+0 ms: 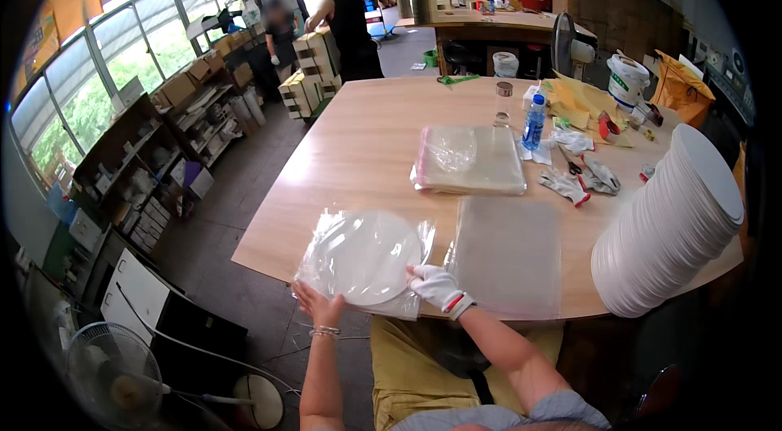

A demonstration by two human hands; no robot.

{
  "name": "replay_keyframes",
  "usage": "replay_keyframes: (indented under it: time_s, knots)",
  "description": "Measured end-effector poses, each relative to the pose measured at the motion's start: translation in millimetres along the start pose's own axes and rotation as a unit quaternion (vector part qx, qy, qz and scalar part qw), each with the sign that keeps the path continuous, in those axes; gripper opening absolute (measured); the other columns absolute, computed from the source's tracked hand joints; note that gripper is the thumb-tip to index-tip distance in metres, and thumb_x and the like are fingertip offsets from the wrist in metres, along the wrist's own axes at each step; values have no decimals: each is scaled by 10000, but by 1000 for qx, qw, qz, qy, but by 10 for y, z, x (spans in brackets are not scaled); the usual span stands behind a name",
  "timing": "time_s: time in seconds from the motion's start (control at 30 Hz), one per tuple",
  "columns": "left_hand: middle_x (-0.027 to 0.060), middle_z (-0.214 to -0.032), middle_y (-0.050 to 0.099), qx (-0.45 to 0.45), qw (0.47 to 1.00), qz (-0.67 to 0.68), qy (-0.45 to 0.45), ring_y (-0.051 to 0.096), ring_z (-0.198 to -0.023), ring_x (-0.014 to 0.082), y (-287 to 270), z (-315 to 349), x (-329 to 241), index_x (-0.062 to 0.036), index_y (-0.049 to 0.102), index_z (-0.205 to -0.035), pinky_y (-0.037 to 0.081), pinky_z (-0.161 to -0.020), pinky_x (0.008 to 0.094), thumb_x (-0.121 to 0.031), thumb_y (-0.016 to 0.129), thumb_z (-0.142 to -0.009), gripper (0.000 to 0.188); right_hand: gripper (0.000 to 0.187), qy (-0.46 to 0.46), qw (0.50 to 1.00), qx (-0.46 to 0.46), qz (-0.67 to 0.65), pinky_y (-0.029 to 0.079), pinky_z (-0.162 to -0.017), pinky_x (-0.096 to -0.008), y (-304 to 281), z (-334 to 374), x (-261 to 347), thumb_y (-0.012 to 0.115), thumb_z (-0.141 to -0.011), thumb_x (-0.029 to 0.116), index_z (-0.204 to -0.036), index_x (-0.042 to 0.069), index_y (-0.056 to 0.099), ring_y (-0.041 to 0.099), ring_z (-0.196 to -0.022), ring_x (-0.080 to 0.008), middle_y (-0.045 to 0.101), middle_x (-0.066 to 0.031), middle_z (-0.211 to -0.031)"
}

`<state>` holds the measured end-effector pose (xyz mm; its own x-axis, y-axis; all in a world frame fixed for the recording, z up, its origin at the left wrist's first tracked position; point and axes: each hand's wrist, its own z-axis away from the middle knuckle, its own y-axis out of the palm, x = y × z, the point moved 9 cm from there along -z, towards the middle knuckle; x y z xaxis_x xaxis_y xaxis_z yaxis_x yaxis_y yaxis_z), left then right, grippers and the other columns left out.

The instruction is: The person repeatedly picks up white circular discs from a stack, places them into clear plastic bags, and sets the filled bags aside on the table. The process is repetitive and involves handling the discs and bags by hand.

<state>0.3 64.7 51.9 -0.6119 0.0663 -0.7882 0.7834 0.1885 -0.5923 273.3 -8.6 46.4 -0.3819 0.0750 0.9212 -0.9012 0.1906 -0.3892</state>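
White disc (364,256) lay in clear bag (397,309) near counter (342,154) edge. Left hand (319,306) spread open at bag's corner, likely steadying it; gloved right hand (438,288) pinched bag beside disc, probably for control. Flat bags (509,256) lay alongside, presumably handy.

Daylight enters through the left-hand windows (126,56), leaving the counter (342,154) bright. Glare streaks the clear film (332,247). Fisheye distortion bends the dark rim.
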Motion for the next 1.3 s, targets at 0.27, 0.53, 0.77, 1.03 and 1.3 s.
replay_keyframes:
  time_s: [0.27,0.53,0.77,1.03,1.3]
  knots:
    - [81,-1484,135,204,905,-280,248,37,-1367,335,554,-27,-620,-173,308,-1377,54,-1010,648,-453,457,-841,623,379,-3,994,64,85,449,-815,-281,171,-159,-54,488,-831,242,-1137,32,564,607,-945,-235,618,-169,-1039]
    - [107,-1460,219,215,921,-240,219,88,-1357,360,859,-188,-80,-131,397,-1328,27,-998,648,-503,522,-768,683,243,31,999,-16,0,462,-699,-258,-1255,914,-105,482,-850,137,-1035,29,598,579,-763,-130,632,-55,-831]
    - [160,-1409,290,189,875,-350,276,192,-1314,366,636,70,-669,-82,296,-1367,186,-973,646,-468,438,-875,642,52,-152,729,-475,469,478,-609,-311,-3935,3184,1700,562,-760,1,-776,27,603,593,-673,-196,613,-89,-747]
    - [233,-1178,513,156,900,-64,403,460,-1112,398,519,420,-1215,5,426,-1256,360,-932,475,-324,537,-863,525,336,155,783,-340,498,432,-856,-277,-5248,3446,1821,590,-748,172,-1057,43,608,578,-968,-222,612,-105,-1049]
    - [206,-1089,574,255,859,14,444,559,-959,376,661,1027,-1643,-8,481,-1192,466,-810,418,-221,558,-864,398,334,212,814,-319,436,442,-816,-278,-5446,3366,1741,566,-753,239,-1041,84,631,582,-963,-194,649,-45,-980]
